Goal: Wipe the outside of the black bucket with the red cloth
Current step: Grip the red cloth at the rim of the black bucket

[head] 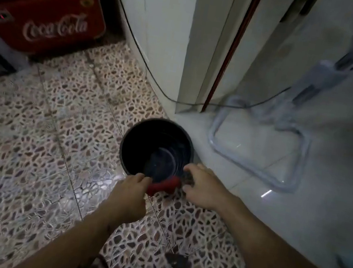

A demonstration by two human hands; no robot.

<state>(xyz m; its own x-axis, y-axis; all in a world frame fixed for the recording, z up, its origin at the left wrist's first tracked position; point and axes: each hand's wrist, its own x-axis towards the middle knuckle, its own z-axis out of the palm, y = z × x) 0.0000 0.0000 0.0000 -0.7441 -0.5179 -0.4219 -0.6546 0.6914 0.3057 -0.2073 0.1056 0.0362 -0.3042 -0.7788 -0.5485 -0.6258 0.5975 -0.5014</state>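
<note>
The black bucket [146, 138] stands upright on the pebble-patterned floor, seen from above with its dark inside showing. The red cloth [163, 186] is pressed against the bucket's near outer wall, just below the rim. My left hand [131, 193] grips the cloth's left end. My right hand [202, 189] holds the cloth's darker right end at the bucket's near-right rim. The lower outside of the bucket is hidden behind the rim and my hands.
A red Coca-Cola cooler [50, 19] stands at the far left. A white appliance [165, 26] with a black cable [149, 68] is behind the bucket. A pale fan stand base [259, 152] rests on the white tiled step [324, 193] to the right.
</note>
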